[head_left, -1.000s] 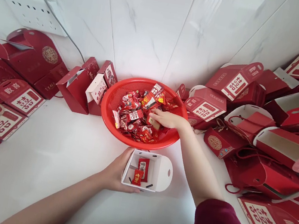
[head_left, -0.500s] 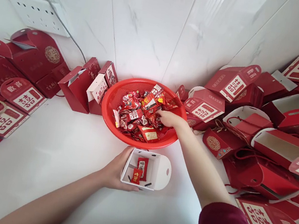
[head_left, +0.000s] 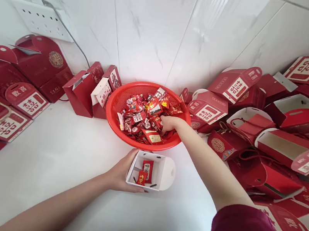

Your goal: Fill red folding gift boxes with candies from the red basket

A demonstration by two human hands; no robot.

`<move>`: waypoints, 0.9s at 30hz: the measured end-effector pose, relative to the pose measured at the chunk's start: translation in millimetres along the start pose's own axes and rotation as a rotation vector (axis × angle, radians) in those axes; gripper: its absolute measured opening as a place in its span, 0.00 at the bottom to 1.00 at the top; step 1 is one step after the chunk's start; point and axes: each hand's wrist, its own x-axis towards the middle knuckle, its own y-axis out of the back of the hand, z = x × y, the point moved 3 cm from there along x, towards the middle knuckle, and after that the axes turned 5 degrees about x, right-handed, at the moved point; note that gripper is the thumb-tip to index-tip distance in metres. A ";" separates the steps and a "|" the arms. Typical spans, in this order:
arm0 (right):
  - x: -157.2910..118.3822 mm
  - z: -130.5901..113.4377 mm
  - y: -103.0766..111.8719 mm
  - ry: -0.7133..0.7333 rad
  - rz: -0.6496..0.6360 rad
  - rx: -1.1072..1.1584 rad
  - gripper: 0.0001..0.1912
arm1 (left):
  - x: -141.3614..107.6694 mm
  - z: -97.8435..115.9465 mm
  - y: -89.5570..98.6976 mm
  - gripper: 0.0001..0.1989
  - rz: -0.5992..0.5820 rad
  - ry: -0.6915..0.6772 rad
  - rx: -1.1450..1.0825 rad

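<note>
My left hand (head_left: 122, 173) is wrapped round the left side of a small open box (head_left: 160, 173) with a white inside and a rounded white flap on its right. Two red wrapped sweets (head_left: 147, 171) lie in it. Just behind the box stands a red plastic basket (head_left: 127, 139) holding a heap of red wrapped sweets (head_left: 139, 117). Into the right side of this heap reaches my right hand (head_left: 169, 125); its fingertips are sunk among the wrappers and hidden, so their grip does not show.
Red gift boxes (head_left: 207, 112) are piled along the right. More red boxes (head_left: 31, 104) stand at the left, and two (head_left: 82, 92) are left of the basket. A socket strip (head_left: 42, 19) with a cable is on the tiled wall.
My right hand has gone deeper into the sweets and its fingers are now hidden. The view has shifted slightly. My left hand still holds the box, with the same two sweets inside.
</note>
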 end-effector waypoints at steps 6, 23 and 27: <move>-9.4 6.5 2.9 0.106 -0.050 0.146 0.25 | -1.5 0.0 1.2 0.55 -0.007 0.016 0.079; -35.1 -7.0 14.2 0.422 -0.291 0.909 0.21 | -1.5 -1.1 -0.4 0.53 -0.030 0.041 0.023; -35.9 -12.6 18.0 0.478 -0.303 0.960 0.25 | -1.8 -1.9 -0.7 0.54 -0.030 0.048 0.006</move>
